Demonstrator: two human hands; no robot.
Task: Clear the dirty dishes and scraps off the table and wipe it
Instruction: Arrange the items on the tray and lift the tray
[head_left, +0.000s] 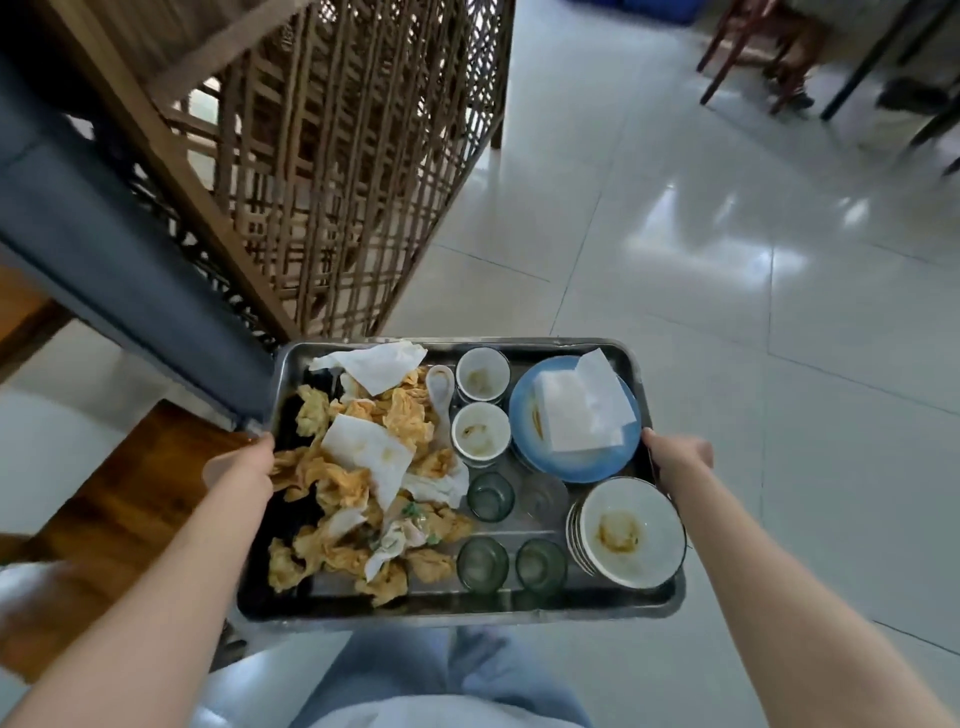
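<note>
You carry the metal tray (519, 608) level in front of your body, above the tiled floor (727, 260). Your left hand (244, 460) clasps its left rim and your right hand (675, 457) clasps its right rim, so the load sits between both grips. Greasy crumpled napkins (363, 467) fill the tray's left half. On the right stand two small white cups (480, 405), a blue plate (571, 462) under folded tissue, stacked white bowls (631, 532) and green glasses (488, 496). Your fingers under the rims are hidden. A wooden lattice screen (337, 156) stands ahead left, blurred.
</note>
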